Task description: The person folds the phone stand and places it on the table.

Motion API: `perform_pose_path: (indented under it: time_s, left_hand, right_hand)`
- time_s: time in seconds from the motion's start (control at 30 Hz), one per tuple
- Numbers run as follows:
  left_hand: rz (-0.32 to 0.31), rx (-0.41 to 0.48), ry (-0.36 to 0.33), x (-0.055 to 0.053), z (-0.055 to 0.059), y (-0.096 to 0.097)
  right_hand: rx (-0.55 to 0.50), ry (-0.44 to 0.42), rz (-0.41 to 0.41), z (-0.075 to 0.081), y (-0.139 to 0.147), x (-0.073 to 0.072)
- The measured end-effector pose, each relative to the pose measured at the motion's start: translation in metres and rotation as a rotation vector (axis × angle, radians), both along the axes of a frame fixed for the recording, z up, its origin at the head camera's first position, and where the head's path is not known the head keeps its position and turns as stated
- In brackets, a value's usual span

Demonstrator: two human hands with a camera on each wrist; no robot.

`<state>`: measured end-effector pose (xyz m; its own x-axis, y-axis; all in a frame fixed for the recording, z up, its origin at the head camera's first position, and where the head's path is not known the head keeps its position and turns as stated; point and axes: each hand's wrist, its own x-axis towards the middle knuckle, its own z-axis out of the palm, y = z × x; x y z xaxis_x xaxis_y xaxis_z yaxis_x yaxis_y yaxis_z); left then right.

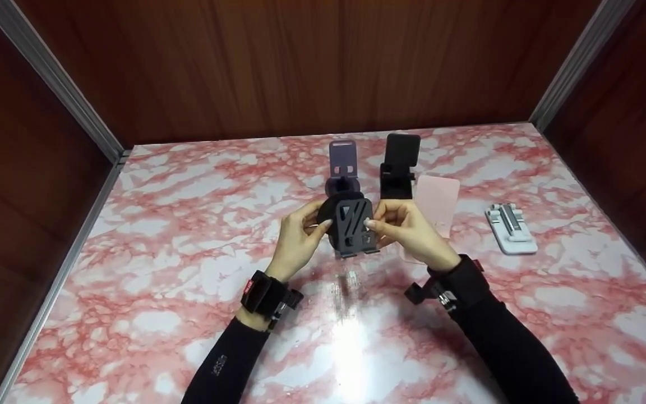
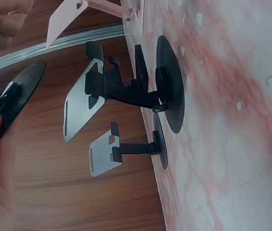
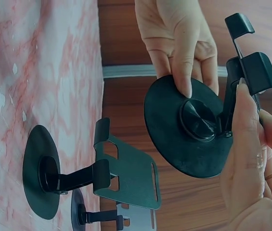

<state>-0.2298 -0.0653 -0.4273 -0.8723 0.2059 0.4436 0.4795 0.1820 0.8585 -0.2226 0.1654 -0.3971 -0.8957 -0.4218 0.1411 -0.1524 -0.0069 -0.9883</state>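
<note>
A black phone stand is held in the air between both hands, its slotted plate and lower lips facing me. My left hand pinches the round base at its rim, thumb on the upper face, as the right wrist view shows. On the opposite side, my right hand grips the plate's edge between thumb and fingers. Beneath it on the table, a dark round-base stand shows in the wrist views; the held stand seems to hide it in the head view. Farther back stands a purple phone stand.
Right of the purple stand is a black stand with an upright plate. A pink stand is partly behind my right hand. A folded white stand lies far right. Wooden panels enclose the marbled table.
</note>
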Motion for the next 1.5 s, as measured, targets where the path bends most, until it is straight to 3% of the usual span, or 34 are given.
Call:
perform_pose_path:
  time_s: [0.3, 0.57, 0.9, 1.2, 1.5]
  left_hand:
    - [0.033, -0.041, 0.06, 0.002, 0.001, 0.001]
    - [0.017, -0.059, 0.13, 0.003, -0.003, 0.002]
    - [0.001, -0.097, 0.13, 0.004, -0.004, 0.001]
    - [-0.027, -0.104, 0.025, 0.003, -0.002, 0.0]
    - [-0.128, 0.007, -0.141, 0.007, 0.003, 0.002]
  right_hand:
    - [0.028, -0.035, 0.018, -0.003, 0.001, -0.002]
    - [0.045, -0.086, 0.04, -0.007, 0.003, -0.002]
    - [0.051, -0.165, 0.044, -0.009, 0.003, -0.003]
    - [-0.058, -0.227, 0.029, -0.013, 0.002, -0.006]
    - [-0.083, -0.191, -0.041, -0.009, 0.0, -0.006]
